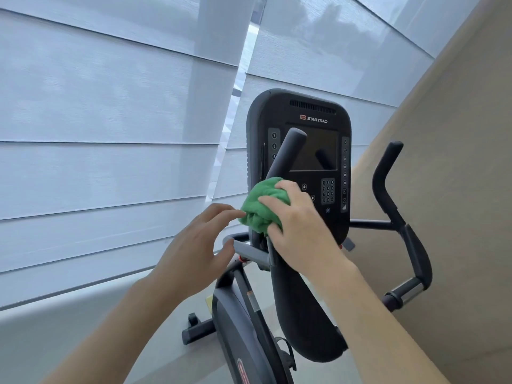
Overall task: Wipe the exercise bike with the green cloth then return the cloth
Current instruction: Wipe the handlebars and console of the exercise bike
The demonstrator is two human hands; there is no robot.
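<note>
Head view — right hand (300,231) gripping bunched green cloth (260,205) against exercise bike (300,151) handlebar; left hand (196,245) fingers spread loosely, touching cloth edge.

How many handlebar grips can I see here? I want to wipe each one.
2. One upright grip rises in front of the console's left side, just above the green cloth; another stands right of the console. Others may be hidden.

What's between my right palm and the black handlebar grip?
The bunched green cloth: in the head view the right hand wraps it around the black handlebar grip.
</note>
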